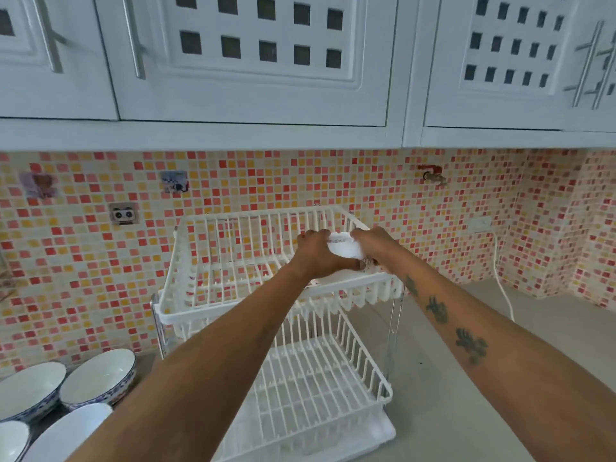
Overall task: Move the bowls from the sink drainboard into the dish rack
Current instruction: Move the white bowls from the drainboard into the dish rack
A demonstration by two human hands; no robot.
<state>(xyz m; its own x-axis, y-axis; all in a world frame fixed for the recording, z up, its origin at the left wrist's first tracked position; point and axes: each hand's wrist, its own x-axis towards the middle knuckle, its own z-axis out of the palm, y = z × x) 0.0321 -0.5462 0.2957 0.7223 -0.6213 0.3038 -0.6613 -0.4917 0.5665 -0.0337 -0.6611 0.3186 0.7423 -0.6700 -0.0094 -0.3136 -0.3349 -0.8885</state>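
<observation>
A white two-tier wire dish rack (186,315) stands on the counter in the middle. Over the right side of its upper tier, my left hand (316,253) and my right hand (371,240) both grip one white bowl (343,250), held tilted on edge; a patterned rim shows at its lower right. Several more white bowls with blue patterned outsides sit at the bottom left: one (98,378) nearest the rack, one (28,391) to its left, one (70,431) in front. The lower tier holds nothing that I can see.
White wall cabinets (253,78) with metal handles hang overhead. A pink and orange mosaic backsplash runs behind the rack. A white cable (503,288) drops onto the grey counter (466,378) to the right. A tap fitting (433,176) sticks out of the wall.
</observation>
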